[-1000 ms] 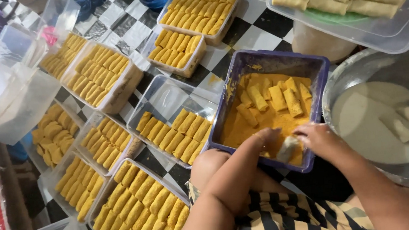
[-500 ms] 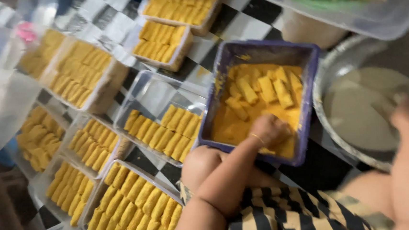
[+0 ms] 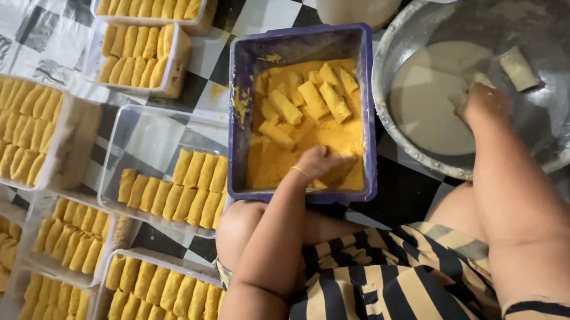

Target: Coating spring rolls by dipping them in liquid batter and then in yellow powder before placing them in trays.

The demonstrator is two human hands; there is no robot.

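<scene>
Nearest to me, my left hand [image 3: 322,164] is down in the purple tray [image 3: 245,109] of orange crumb; its fingers [image 3: 339,168] are curled inward and half buried in the loose crumb at the near end, and I cannot tell whether they close on a roll or only press the crumb; I judge the coating step to be in hand here. Just beyond those fingers lie the coated rolls [image 3: 301,102], scattered on the crumb toward the far wall of the tray; left of the fingers sits a clear tub [image 3: 143,133] with one row of finished rolls [image 3: 177,191] along its near side and bare space behind, so my next move seems to call for a gentle lift across into that space, keeping the crust whole.

Farther out, my right hand [image 3: 481,99] reaches into the metal basin [image 3: 563,127] of pale batter; its fingers [image 3: 463,101] are bent at the batter's edge, wet, and whether they grip anything is hidden; one uncoated roll [image 3: 518,69] lies just past them, apart from the hand; more filled tubs [image 3: 15,132] stand well to the left on the chequered floor [image 3: 258,11].
</scene>
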